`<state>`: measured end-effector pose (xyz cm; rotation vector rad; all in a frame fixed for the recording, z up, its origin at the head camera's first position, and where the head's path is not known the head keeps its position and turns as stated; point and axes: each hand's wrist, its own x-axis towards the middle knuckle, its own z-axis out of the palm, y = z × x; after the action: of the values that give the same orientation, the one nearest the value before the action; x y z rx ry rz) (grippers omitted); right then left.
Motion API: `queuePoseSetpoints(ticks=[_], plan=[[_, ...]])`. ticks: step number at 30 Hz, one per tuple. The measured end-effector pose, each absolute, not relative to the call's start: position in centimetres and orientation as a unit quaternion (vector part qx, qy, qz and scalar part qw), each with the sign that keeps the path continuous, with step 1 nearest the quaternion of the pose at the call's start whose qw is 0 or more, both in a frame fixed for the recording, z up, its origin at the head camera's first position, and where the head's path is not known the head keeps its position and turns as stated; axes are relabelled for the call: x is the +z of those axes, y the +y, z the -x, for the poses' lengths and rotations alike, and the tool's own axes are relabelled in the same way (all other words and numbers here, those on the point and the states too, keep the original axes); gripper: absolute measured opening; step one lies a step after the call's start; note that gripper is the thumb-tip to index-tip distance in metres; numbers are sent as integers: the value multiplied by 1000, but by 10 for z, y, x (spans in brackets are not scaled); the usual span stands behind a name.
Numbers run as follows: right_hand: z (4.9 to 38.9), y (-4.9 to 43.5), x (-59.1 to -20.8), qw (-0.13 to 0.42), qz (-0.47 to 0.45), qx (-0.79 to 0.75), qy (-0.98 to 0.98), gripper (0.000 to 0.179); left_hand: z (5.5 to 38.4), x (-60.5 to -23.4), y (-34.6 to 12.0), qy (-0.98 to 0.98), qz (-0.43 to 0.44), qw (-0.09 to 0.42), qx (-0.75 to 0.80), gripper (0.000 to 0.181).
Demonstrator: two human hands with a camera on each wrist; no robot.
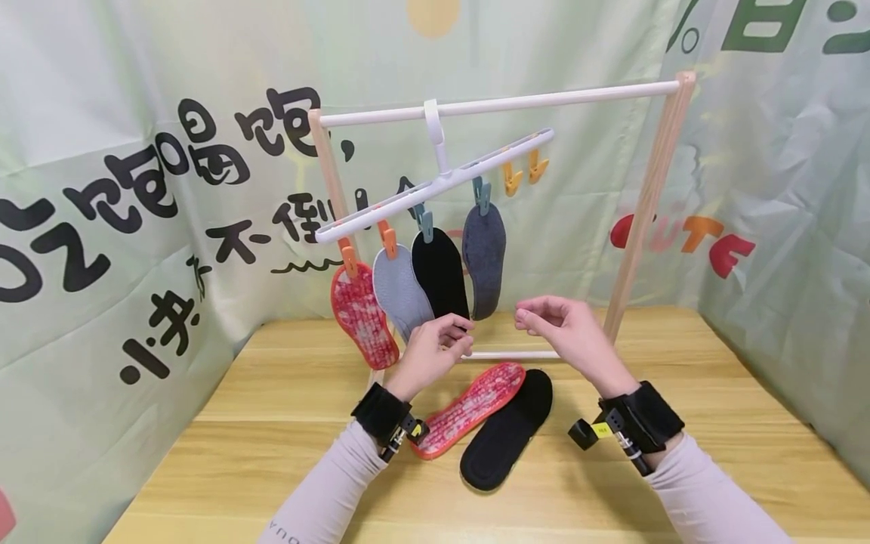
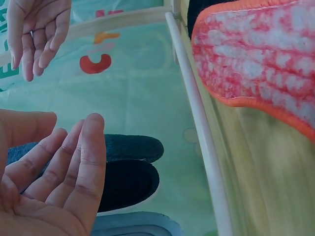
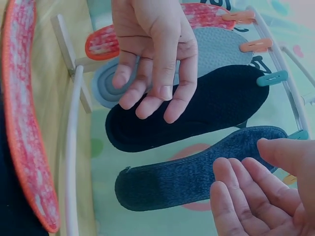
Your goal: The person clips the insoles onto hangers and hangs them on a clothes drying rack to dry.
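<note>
My left hand (image 1: 433,349) is held in front of the hanging insoles, its fingers loosely bent and holding nothing. To the right, my right hand (image 1: 569,332) is raised with relaxed fingers and is likewise holding nothing. From a tilted white clip hanger (image 1: 387,208) hang a red-and-white insole (image 1: 363,321), a light grey insole (image 1: 397,279), a black insole (image 1: 440,268) and a dark blue-grey insole (image 1: 485,253). Orange clips (image 1: 389,242) and teal clips (image 1: 426,225) grip their upper ends. Below my hands, another red-and-white insole (image 1: 469,408) lies beside a black insole (image 1: 503,438).
The hanger hooks over the white bar (image 1: 557,100) of a rack with wooden posts (image 1: 649,196). Two yellow clips (image 1: 512,181) hang without insoles at the hanger's raised right end. A printed curtain (image 1: 258,45) stands behind the wooden table (image 1: 734,453). A white lower bar (image 3: 73,162) runs near the tabletop.
</note>
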<state>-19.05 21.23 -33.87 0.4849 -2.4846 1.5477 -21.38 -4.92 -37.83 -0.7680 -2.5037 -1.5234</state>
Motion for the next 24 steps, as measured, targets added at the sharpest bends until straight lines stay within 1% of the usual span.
queuePoseSetpoints(ticks=[10,16,19,24], plan=[[182,213,-347,52,-167,517,-838,33,213,-384,-48,-834,248,38,-492,16],[178,212,-354,65,-181,493,-849,27,212,-386,-48,-845,249,33,-472,16],[176,209,-355,52,-190,483,-853,27,210,-387,-49,-849,252,31,-464,17],[172,207,-360,12,-197,475,-858,28,209,-391,-48,-858,249,17,-449,17]])
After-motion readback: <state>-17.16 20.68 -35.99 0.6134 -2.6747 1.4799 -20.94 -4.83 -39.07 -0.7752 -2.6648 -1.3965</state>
